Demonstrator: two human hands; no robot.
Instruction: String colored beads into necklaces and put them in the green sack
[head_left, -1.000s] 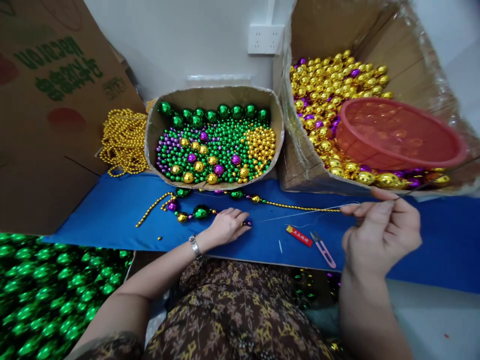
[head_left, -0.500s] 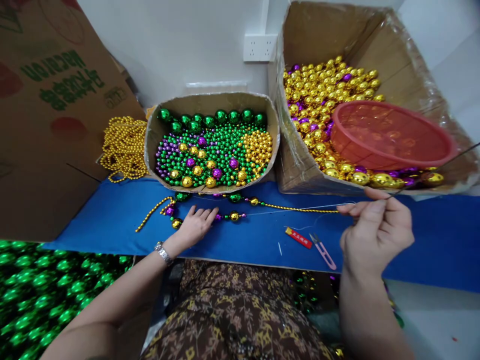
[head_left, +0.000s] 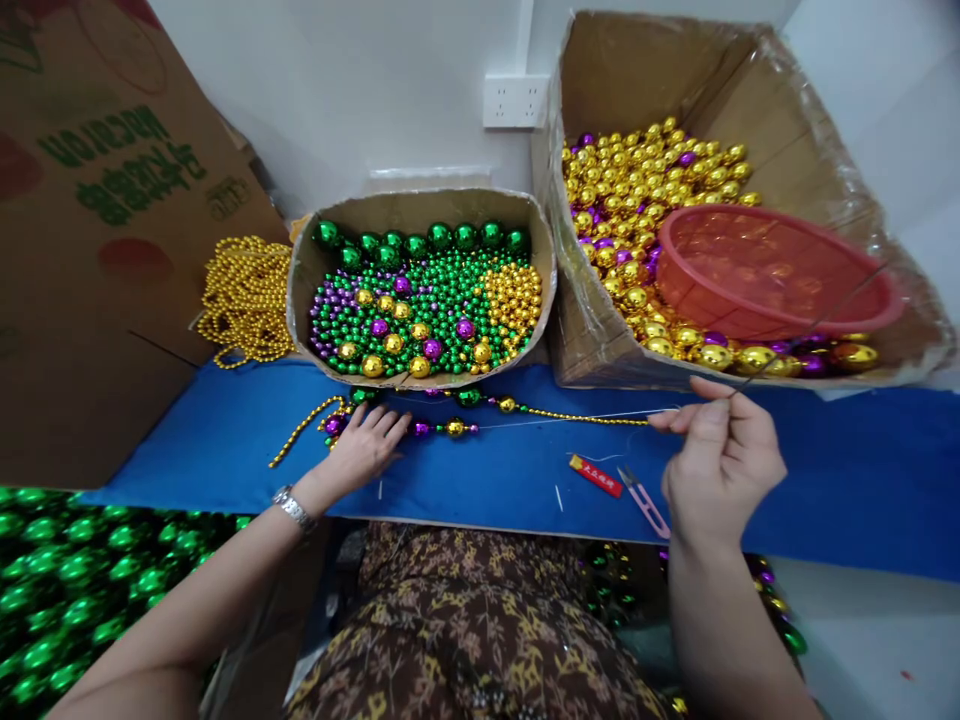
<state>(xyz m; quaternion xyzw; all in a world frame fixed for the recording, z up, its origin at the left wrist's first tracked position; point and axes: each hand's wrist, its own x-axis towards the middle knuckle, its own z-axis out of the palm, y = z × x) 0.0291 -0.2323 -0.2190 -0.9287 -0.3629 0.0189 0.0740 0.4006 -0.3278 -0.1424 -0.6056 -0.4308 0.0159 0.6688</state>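
Note:
My left hand (head_left: 366, 442) lies with fingers spread over a string of beads (head_left: 454, 428) in green, purple and gold on the blue table. Past its fingertips, a thin pale thread runs from the string toward the right. My right hand (head_left: 724, 455) is closed in a pinch on a long thin dark needle (head_left: 817, 325), which slants up to the right in front of the red basin. White thread trails left from the pinching fingers. Also reaching those fingers is a strand of small gold beads (head_left: 585, 416); whether they hold it I cannot tell.
Behind the string stands an open box of loose beads (head_left: 294, 300). At right, a larger carton (head_left: 600, 345) holds gold and purple beads and a red basin (head_left: 780, 270). A red packet (head_left: 596, 475) and pink thread snips (head_left: 646, 505) lie nearby. Gold bead strands (head_left: 244, 300) sit left.
My left hand has slid left along the table, and the bead string beside it has shifted left too. My right hand has moved a little left with the needle.

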